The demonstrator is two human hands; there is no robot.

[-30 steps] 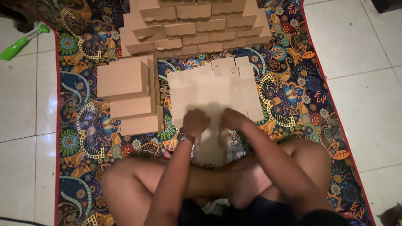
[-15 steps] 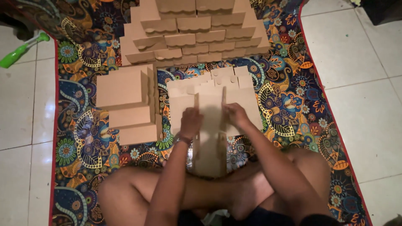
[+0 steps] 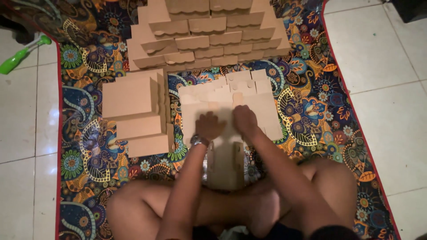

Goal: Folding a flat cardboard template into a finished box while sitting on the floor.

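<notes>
A flat brown cardboard box blank lies lengthwise in front of my crossed legs, its near side flaps bent up. Its far end rests on a pile of more flat blanks. My left hand, with a watch at the wrist, presses palm down on the far part of the blank. My right hand presses beside it, fingers spread on the cardboard. The two hands are almost touching.
A stack of folded brown boxes stands to the left on the patterned mat. Many more folded boxes are piled at the far end. White floor tiles flank the mat; a green handle lies far left.
Both hands have slid a little farther along the blank, away from me. The blank's near side flaps now stand bent up. The camera has tilted slightly.
</notes>
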